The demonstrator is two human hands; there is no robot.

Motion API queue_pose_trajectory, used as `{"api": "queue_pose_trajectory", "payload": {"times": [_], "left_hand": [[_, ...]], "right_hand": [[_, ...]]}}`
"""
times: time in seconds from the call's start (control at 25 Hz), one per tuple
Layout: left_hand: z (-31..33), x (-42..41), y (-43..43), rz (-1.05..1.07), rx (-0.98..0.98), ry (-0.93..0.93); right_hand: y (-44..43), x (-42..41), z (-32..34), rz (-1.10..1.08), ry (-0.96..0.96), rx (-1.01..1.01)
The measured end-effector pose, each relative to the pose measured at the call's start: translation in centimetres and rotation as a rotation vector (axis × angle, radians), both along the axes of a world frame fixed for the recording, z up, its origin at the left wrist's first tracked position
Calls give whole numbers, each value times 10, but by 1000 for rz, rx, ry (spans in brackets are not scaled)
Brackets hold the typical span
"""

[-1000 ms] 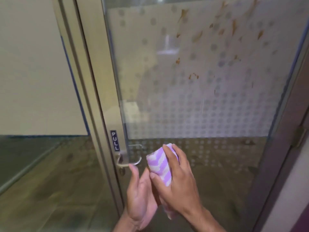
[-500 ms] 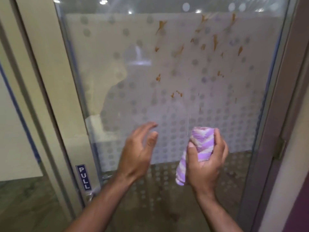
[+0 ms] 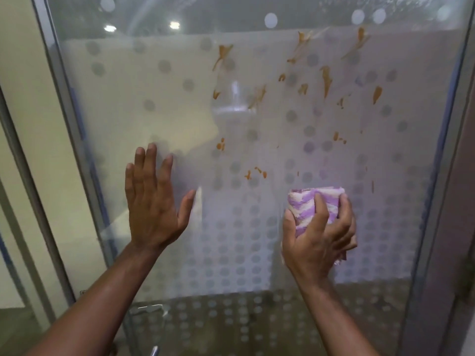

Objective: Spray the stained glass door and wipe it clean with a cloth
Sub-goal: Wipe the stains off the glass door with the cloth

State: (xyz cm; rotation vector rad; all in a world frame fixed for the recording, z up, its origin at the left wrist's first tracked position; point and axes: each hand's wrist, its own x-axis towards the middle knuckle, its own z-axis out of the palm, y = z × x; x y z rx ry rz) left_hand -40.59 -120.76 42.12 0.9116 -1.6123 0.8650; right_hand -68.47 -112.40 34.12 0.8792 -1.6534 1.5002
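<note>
The glass door [image 3: 180, 104] fills the view, frosted with a pattern of grey dots. Orange-brown stains [image 3: 326, 80] are spattered over its upper middle and right, with smaller spots [image 3: 257, 172] lower down. My left hand [image 3: 151, 201] is spread flat against the glass, left of the stains, holding nothing. My right hand [image 3: 318, 237] grips a folded purple-and-white striped cloth [image 3: 311, 204], held at the glass just below the lowest stains. No spray bottle is in view.
The door's metal frame [image 3: 64, 140] runs down the left, with a cream wall [image 3: 23, 73] beyond it. A metal handle [image 3: 146, 309] sits low on the door's left edge. A dark frame post [image 3: 452, 191] stands at the right.
Both hands rose from near the handle up onto the glass. My left hand let go of the cloth and spread flat on the door; my right hand carried the cloth up toward the stains.
</note>
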Motion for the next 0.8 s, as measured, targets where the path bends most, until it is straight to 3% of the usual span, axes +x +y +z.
{"api": "queue_pose_trajectory", "payload": {"times": [0.2, 0.36, 0.52, 0.64, 0.8], "left_hand": [[-2, -2, -6, 30, -36, 8], [-2, -1, -6, 11, -53, 4], [-1, 0, -7, -2, -66, 4], [-2, 1, -8, -14, -58, -3], [-2, 1, -8, -21, -51, -4]], "right_hand": [[-14, 40, -4, 5, 10, 50], [-20, 95, -41, 139, 506, 203], [-16, 74, -42, 175, 662, 133], [-7, 41, -28, 77, 537, 95], [4, -21, 13, 6, -68, -55]]}}
